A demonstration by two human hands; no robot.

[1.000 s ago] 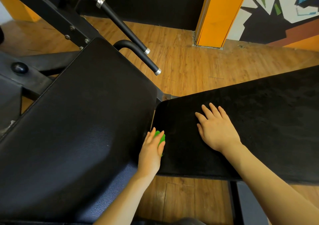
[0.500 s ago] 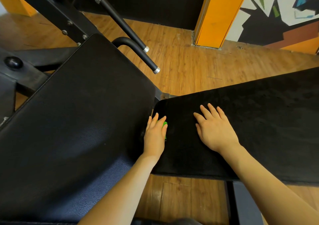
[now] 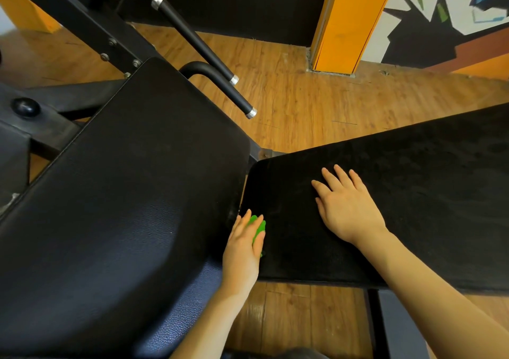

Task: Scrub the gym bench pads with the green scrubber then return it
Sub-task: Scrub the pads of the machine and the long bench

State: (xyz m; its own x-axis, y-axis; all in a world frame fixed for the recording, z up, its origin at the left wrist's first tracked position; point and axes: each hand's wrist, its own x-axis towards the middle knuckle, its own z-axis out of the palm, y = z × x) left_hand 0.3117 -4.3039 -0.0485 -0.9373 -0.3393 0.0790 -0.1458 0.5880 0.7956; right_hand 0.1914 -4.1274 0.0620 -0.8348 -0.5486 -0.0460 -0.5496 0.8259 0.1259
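Head view: left hand has its fingers laid together over the green scrubber, pressing it onto the flat bench pad right at the pad's near-left corner. Just left of those fingers sits the angled seat pad. Right hand lies flat on the same pad, fingers spread, well clear of the scrubber.
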